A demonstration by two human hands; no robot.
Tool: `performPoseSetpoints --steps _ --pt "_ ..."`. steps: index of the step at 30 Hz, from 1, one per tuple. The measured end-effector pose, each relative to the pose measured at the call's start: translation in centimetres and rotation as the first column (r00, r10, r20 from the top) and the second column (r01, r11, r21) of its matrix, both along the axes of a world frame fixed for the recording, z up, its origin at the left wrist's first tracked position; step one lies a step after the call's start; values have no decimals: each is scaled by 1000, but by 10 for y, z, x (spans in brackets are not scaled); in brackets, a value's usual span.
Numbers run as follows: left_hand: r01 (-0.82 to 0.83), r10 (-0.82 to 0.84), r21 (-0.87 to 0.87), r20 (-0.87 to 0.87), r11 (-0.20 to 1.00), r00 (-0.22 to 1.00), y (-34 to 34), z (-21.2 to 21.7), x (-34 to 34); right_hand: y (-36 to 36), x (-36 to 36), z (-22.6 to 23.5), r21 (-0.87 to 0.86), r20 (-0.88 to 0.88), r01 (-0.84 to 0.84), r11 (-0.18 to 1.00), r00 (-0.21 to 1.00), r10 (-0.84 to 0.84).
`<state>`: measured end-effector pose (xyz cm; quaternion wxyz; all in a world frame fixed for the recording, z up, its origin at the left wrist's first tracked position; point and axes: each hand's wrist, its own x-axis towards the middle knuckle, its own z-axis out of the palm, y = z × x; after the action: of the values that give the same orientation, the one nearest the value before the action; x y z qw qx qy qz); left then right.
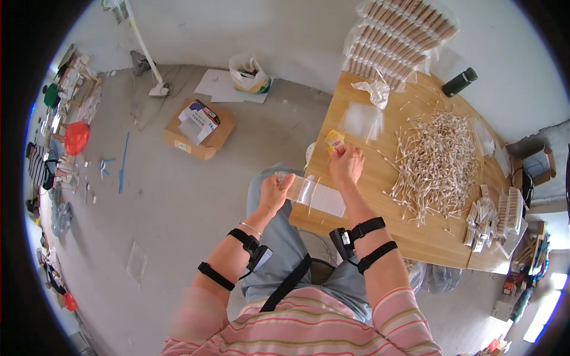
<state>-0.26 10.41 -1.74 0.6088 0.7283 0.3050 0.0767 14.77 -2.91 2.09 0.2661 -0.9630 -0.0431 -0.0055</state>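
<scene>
The left hand (275, 191) is positioned just off the near-left corner of the table (380, 232). Its fingers are pressed together, pinching the left end of a clear plastic bag (301, 191). The bag extends rightward from this hand over the table edge; its right part appears whitish and rests at the table corner.

The right hand (347, 166) is located above the table, beyond the bag. Its fingers are drawn together at the near edge of a yellow card (334, 139); whether they grip the card or only press on it cannot be told. The card lies near the left edge of the table.

Beyond the card, a stack of clear sheets (361, 120) lies flat, with a crumpled white plastic piece (377, 92) behind it. A large loose pile of cotton swabs (436, 163) occupies the middle of the table, to the right of the right hand. A dark green bottle (459, 82) is located behind the pile. Bundled swab packs (392, 44) are stacked at the far end, against the wall. Smaller packs (484, 221) are grouped at the right end. An open cardboard box (208, 141) sits on the floor, left of the table.
</scene>
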Motion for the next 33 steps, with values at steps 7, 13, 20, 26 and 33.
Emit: performPoseSetpoints --steps 7,13,20,26,33 --pt "-24 27 40 -69 999 997 -3 5 3 -17 -4 6 471 -197 112 875 980 -20" --pt "-18 21 44 -69 999 997 0 -4 2 -30 -35 24 669 -505 220 710 835 217" --pt "-69 69 -76 -5 995 998 -1 -13 2 -30 -72 25 661 -645 358 660 721 254" --pt "-70 71 -77 3 995 998 -3 -12 3 -27 -81 20 623 -619 343 703 766 174" --pt "-72 72 -3 -28 997 997 -3 -7 2 -22 -87 14 637 -539 297 711 831 136"
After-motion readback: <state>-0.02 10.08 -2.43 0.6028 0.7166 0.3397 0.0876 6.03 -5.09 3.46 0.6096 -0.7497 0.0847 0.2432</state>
